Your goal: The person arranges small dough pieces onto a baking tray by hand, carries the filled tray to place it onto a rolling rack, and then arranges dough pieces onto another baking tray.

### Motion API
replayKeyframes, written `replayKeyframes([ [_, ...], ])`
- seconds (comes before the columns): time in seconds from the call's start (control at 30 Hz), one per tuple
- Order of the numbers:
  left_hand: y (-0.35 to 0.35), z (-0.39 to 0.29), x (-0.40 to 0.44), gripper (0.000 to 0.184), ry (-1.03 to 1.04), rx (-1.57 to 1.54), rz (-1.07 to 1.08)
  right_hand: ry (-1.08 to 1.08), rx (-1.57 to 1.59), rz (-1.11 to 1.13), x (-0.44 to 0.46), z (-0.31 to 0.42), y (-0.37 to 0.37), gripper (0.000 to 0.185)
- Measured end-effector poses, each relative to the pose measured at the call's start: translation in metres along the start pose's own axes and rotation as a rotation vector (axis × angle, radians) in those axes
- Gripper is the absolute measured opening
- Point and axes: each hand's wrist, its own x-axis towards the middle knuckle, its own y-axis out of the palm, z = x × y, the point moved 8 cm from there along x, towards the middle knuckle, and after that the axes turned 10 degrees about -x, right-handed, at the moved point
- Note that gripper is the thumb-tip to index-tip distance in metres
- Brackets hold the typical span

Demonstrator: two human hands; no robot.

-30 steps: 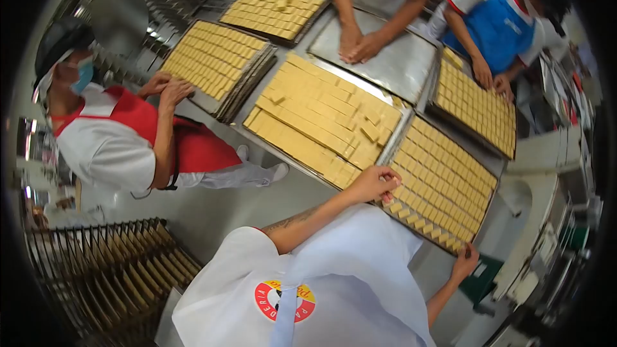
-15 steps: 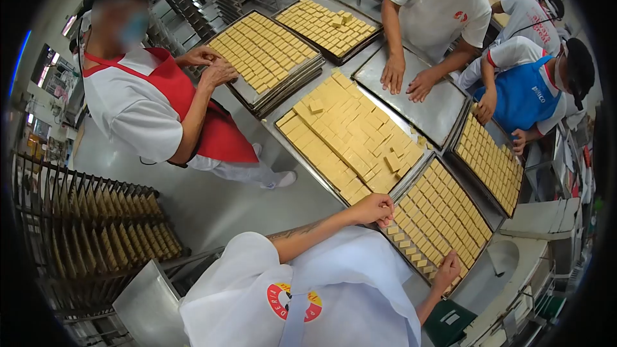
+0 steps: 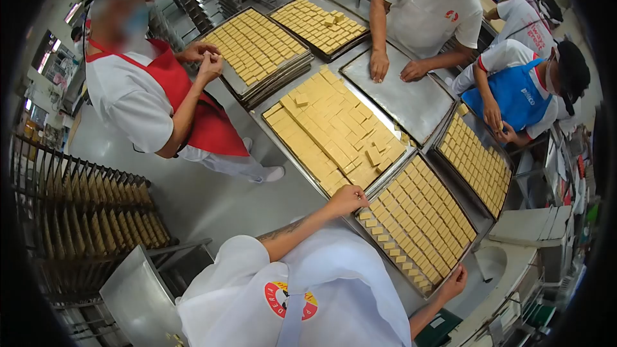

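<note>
The nearest baking tray holds rows of small, pale yellow dough pieces, with looser pieces along its near-left side. At its left corner is my left hand, fingers bent and fingertips pinched together. Whether something small is between them is hidden. Just outside the tray's right edge, my right hand has curled fingers close to the rim; I cannot make out what they hold. Beyond my left hand lies a large cut dough slab on a metal sheet, with a few loose blocks on top.
A co-worker in a red apron stands left beside stacked trays. Another co-worker leans over a bare tray. A person in a blue apron works by a filled tray. A loaded rack stands lower left.
The view has shifted, so the trays appear farther left. My right hand has moved outward from above the tray to its right edge. My left hand has shifted slightly left.
</note>
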Motion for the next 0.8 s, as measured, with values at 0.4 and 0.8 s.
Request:
replayKeyframes([
  [0.4,0.05,-0.027,-0.008,0.012,-0.036,-0.151,0.108,0.265,-0.069,0.1,-0.029,-0.098,-0.028,0.024],
  [0.8,0.039,-0.034,0.042,0.021,0.393,0.59,-0.182,0.164,-0.364,0.205,0.006,-0.079,-0.012,0.029],
])
